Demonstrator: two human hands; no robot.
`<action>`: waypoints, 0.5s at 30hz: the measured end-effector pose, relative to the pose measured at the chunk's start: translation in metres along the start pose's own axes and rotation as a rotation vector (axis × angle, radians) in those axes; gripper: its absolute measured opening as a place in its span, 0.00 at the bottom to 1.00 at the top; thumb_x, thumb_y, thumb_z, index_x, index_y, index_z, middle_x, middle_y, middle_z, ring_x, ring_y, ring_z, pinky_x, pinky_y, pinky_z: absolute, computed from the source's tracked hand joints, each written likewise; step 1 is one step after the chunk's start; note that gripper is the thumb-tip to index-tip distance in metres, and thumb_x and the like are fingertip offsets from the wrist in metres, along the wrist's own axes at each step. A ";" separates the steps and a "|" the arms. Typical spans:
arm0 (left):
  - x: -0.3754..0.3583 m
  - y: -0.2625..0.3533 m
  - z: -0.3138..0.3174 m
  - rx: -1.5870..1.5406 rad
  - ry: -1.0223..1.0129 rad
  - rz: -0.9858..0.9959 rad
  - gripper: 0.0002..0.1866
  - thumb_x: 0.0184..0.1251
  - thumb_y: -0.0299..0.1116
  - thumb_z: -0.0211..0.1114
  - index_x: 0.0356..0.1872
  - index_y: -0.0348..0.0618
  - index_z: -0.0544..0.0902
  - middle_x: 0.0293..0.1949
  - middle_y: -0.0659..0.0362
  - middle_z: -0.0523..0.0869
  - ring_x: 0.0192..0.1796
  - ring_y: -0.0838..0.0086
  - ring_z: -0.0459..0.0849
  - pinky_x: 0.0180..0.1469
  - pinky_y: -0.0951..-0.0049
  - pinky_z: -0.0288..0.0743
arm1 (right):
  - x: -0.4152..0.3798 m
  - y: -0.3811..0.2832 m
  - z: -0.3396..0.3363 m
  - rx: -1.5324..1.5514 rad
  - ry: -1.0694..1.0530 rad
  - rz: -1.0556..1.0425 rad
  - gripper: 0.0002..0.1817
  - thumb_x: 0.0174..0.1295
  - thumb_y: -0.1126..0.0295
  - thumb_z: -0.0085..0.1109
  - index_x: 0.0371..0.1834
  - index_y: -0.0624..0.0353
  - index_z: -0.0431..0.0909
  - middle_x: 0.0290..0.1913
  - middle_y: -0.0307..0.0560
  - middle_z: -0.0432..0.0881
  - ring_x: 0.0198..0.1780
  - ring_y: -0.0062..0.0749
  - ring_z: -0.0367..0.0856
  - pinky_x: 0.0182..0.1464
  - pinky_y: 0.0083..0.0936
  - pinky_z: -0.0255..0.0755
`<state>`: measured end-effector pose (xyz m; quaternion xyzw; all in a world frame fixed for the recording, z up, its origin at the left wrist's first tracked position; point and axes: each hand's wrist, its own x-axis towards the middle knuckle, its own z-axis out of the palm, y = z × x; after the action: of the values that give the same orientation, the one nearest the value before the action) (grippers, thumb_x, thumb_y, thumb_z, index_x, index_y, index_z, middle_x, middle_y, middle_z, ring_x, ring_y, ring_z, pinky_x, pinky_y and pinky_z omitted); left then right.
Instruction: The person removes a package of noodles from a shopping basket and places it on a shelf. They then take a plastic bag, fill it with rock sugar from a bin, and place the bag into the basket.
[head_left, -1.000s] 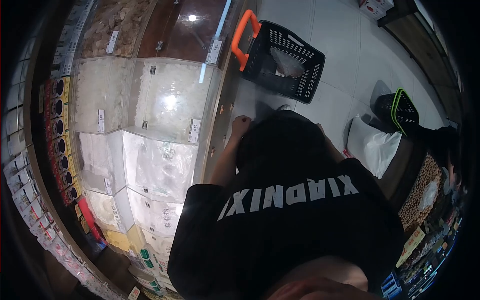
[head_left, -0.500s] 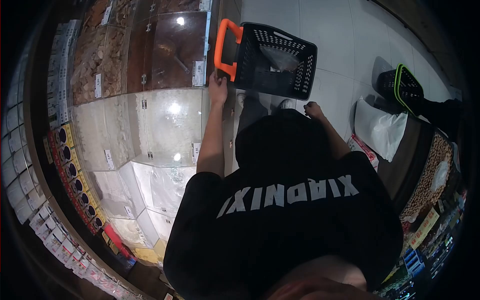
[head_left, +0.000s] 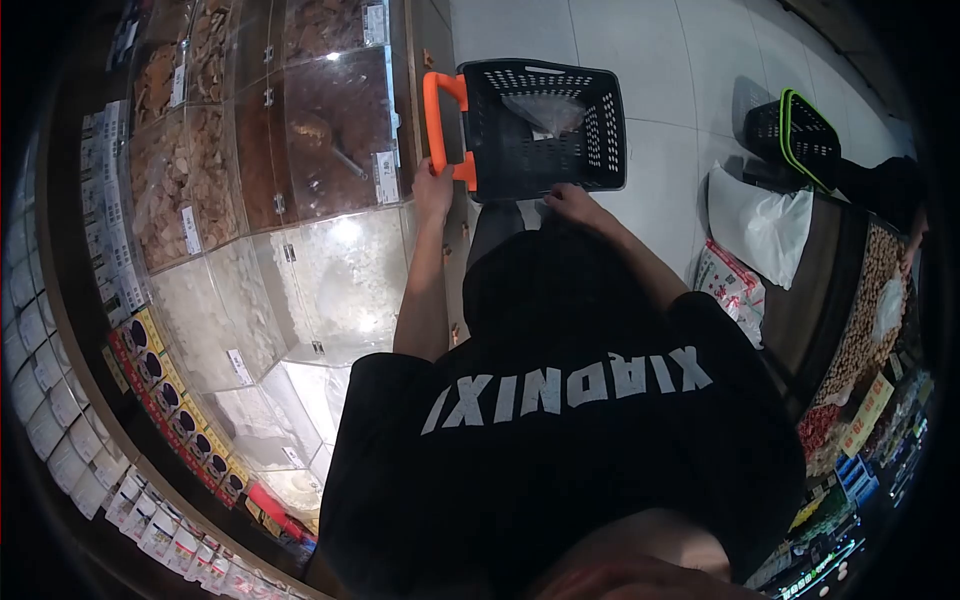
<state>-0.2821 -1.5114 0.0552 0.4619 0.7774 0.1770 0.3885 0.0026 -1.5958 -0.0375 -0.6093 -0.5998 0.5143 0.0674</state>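
Note:
My left hand (head_left: 433,188) is wrapped round the lower end of the orange handle (head_left: 434,118) of a black shopping basket (head_left: 545,178). The basket has perforated sides, and a clear plastic bag (head_left: 550,112) with a small white label lies inside it. At the basket's near rim is my right hand (head_left: 574,203), fingers loosely curled and nothing visible in them. In this view its fingertips overlap the edge of the basket.
Clear-lidded bulk food bins (head_left: 335,270) with price tags line the left side. To the right stand a green-rimmed basket (head_left: 800,140), a white plastic bag (head_left: 765,230) and a bin of nuts (head_left: 868,300). A person's dark sleeve (head_left: 880,188) shows there. Pale tiles (head_left: 640,70) cover the floor.
My right hand has moved left to the basket's near rim. The basket sits slightly lower and further left in view, with my left hand still on its handle. The bins have shifted too.

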 end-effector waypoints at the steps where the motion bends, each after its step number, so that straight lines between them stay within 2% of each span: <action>1: -0.010 -0.012 0.008 -0.114 -0.048 0.024 0.19 0.63 0.34 0.66 0.54 0.38 0.82 0.44 0.50 0.90 0.47 0.63 0.89 0.52 0.66 0.78 | 0.005 -0.020 -0.005 0.054 -0.032 -0.024 0.25 0.68 0.52 0.57 0.42 0.70 0.82 0.38 0.58 0.87 0.42 0.45 0.87 0.46 0.41 0.77; 3: -0.029 -0.041 0.025 -0.342 -0.142 0.072 0.18 0.64 0.31 0.65 0.55 0.37 0.83 0.44 0.50 0.90 0.48 0.65 0.89 0.52 0.68 0.79 | 0.011 -0.066 -0.016 0.139 -0.090 -0.029 0.27 0.68 0.50 0.58 0.45 0.69 0.82 0.38 0.58 0.87 0.43 0.44 0.87 0.47 0.40 0.77; 4: -0.043 -0.040 0.027 -0.292 -0.174 0.079 0.17 0.64 0.30 0.64 0.54 0.36 0.84 0.44 0.50 0.91 0.48 0.66 0.90 0.52 0.69 0.79 | 0.015 -0.086 -0.017 0.170 -0.113 -0.011 0.28 0.67 0.49 0.59 0.48 0.69 0.81 0.39 0.58 0.86 0.44 0.43 0.87 0.48 0.39 0.77; 6: -0.079 -0.037 0.028 -0.190 -0.246 0.076 0.15 0.65 0.27 0.63 0.51 0.35 0.86 0.42 0.50 0.91 0.47 0.67 0.90 0.51 0.70 0.79 | 0.023 -0.102 0.000 0.220 -0.018 -0.110 0.31 0.64 0.50 0.62 0.56 0.70 0.75 0.41 0.58 0.86 0.46 0.43 0.87 0.49 0.39 0.77; 9: -0.108 -0.031 0.036 -0.194 -0.315 0.100 0.12 0.63 0.26 0.64 0.45 0.34 0.88 0.40 0.50 0.92 0.47 0.68 0.90 0.51 0.70 0.79 | 0.029 -0.114 0.018 0.155 0.007 -0.190 0.28 0.62 0.53 0.63 0.50 0.72 0.71 0.40 0.64 0.83 0.44 0.53 0.86 0.46 0.44 0.77; 12: -0.117 0.011 0.031 -0.117 -0.140 0.189 0.10 0.61 0.28 0.67 0.40 0.33 0.88 0.36 0.50 0.92 0.42 0.64 0.91 0.50 0.69 0.80 | 0.021 -0.103 0.024 0.189 -0.007 -0.040 0.23 0.62 0.61 0.60 0.48 0.73 0.70 0.39 0.65 0.83 0.44 0.55 0.85 0.46 0.46 0.76; 13: -0.106 0.010 0.030 0.030 -0.212 0.219 0.14 0.60 0.26 0.66 0.48 0.37 0.87 0.46 0.50 0.89 0.50 0.62 0.89 0.54 0.70 0.80 | 0.018 -0.097 0.020 0.222 -0.077 -0.047 0.22 0.63 0.63 0.58 0.49 0.74 0.70 0.39 0.65 0.83 0.44 0.56 0.85 0.47 0.46 0.76; 15: -0.094 0.023 0.038 0.058 -0.101 0.406 0.21 0.56 0.24 0.66 0.53 0.38 0.84 0.52 0.49 0.86 0.55 0.57 0.85 0.60 0.65 0.76 | 0.012 -0.083 0.007 0.294 -0.211 -0.059 0.21 0.64 0.66 0.55 0.50 0.76 0.69 0.40 0.66 0.83 0.44 0.58 0.85 0.47 0.47 0.76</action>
<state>-0.2142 -1.5839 0.0870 0.6285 0.6526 0.2057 0.3697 -0.0601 -1.5676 0.0109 -0.5175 -0.5397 0.6553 0.1074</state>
